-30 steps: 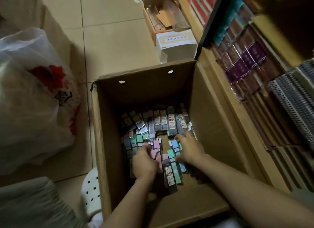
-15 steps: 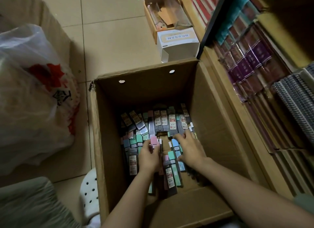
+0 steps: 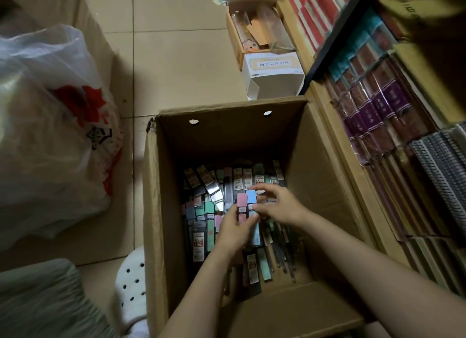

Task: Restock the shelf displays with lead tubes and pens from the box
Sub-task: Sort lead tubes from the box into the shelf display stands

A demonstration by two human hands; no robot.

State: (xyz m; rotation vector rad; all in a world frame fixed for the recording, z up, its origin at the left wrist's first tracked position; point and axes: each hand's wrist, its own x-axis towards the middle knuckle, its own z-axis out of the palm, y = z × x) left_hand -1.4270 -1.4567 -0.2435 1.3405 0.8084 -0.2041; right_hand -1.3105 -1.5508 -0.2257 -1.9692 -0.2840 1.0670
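Note:
An open cardboard box point(image 3: 156, 211) stands on the floor, its bottom covered with several lead tubes point(image 3: 201, 226) with pastel caps and some thin pens point(image 3: 282, 249). Both hands are inside it, raised above the pile. My left hand point(image 3: 233, 233) grips a pink-capped tube point(image 3: 242, 204) and a blue-capped tube point(image 3: 251, 198) side by side, upright. My right hand point(image 3: 280, 206) pinches the blue-capped tube from the right with curled fingers. The shelf display point(image 3: 378, 116) with packaged stock is on the right.
A large white plastic bag point(image 3: 50, 136) sits on the left. A white carton point(image 3: 274, 74) and a small open cardboard box point(image 3: 254, 27) stand beyond the box. Spiral notebooks point(image 3: 443, 166) fill the right shelf. A white perforated shoe point(image 3: 132, 284) lies at the box's near-left corner.
Both hands have lifted from the pile. The left hand now holds a pink and a blue tube upright, and the right hand has come onto the blue one.

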